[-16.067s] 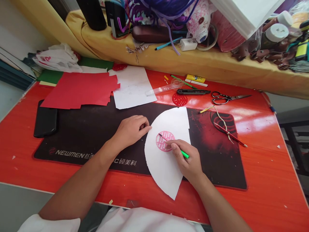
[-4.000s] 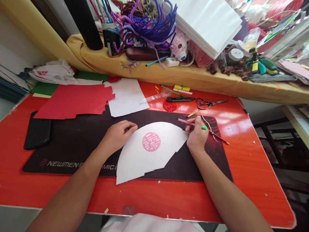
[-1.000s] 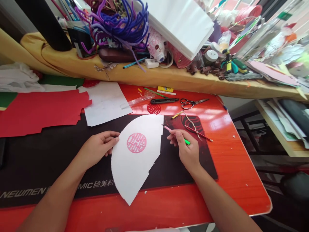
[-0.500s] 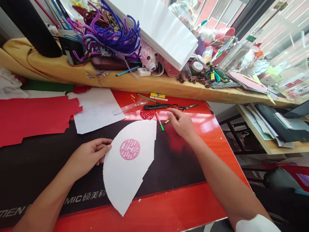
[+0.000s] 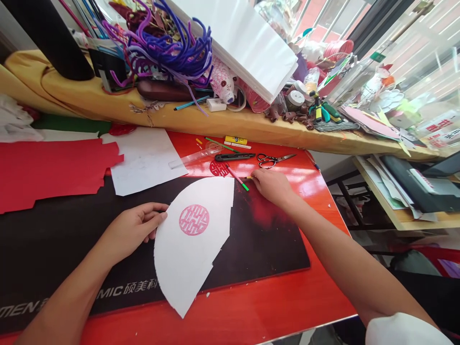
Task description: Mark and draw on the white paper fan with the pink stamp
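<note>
A white fan-shaped paper (image 5: 190, 258) with a round pink pattern (image 5: 194, 219) lies on the black desk mat (image 5: 258, 239). My left hand (image 5: 134, 230) pinches the paper's left edge, thumb on top. My right hand (image 5: 273, 186) rests at the mat's far edge with its fingers curled, their tips closed on a thin yellow-tipped stick (image 5: 249, 178). A pink and green pen (image 5: 237, 177) lies loose on the table just left of those fingertips, beside the paper's top corner.
Behind the pen lie a red paper cutout (image 5: 218, 167), a black utility knife (image 5: 233, 156), scissors (image 5: 273, 159) and a clear ruler (image 5: 194, 155). A white sheet (image 5: 147, 160) and red paper (image 5: 53, 167) lie at the left. A cluttered yellow-draped shelf (image 5: 215, 125) runs behind.
My right hand has put the pen down and moved to the mat's far edge, where its fingers have curled onto the yellow-tipped stick. The left hand keeps hold of the paper.
</note>
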Motion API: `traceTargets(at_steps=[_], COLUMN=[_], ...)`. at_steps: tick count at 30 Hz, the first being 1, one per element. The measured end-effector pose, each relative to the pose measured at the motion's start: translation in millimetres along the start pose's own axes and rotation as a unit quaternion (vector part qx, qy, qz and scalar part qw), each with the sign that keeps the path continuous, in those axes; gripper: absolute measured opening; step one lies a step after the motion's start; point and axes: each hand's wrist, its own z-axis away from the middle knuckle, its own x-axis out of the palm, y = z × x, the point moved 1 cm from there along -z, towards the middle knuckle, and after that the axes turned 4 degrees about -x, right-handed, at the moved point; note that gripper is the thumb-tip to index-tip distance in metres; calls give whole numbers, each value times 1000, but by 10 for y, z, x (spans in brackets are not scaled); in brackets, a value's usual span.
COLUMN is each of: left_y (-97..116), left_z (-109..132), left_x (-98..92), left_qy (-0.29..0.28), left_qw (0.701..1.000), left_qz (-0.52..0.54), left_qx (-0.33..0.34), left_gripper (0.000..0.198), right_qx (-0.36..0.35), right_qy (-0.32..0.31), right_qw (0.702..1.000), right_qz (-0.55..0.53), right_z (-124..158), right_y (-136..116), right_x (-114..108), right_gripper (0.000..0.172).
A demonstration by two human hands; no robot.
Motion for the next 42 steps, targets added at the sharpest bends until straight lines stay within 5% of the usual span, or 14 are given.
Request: traceTargets(at_steps=[4, 7, 11, 13, 18, 22, 25, 30, 35, 42], left_y=[1, 0, -22, -42, -67, -25, 20, 44, -29, -44], left_z=[1, 5, -1, -8, -11, 17, 42, 65, 34, 17], left_x=[6, 7, 0, -2, 8, 22, 25, 20, 16, 14], left_qy=[2, 3, 3, 2, -2, -2, 0, 8, 8, 11], left_qw=[1000, 1000, 1000, 1000, 1000, 1000, 1000, 999, 999, 999], left_qz=[2, -2, -3, -3, 2, 4, 4, 2, 11, 8], left_qx=[1, 4, 13, 18, 29, 30, 28, 32, 31, 29], left_gripper=[68, 67, 66, 64, 60, 58, 57, 54, 54, 55], right_qx=[65, 140, 246, 265, 271, 244, 234, 166, 95, 114], right_qy=[125, 205, 151, 129, 5, -29, -4, 41, 88, 157], right_qw=[986, 894, 702, 679, 562, 503, 500, 558, 594, 624], right_qz=[-90, -373, -651, -672, -782, -829, -834, -812, -794, -757], right_z=[183, 354, 641, 826, 1262, 1366, 1291, 1107, 1000, 977], right_y=[164, 312, 360, 305, -32, -405, -654, -900, -976, -1000], right_x=[-185, -294, -251, -167, 158, 385, 471, 403, 324, 559], right_gripper=[21, 21, 32, 37, 40, 41, 47, 51, 44, 39])
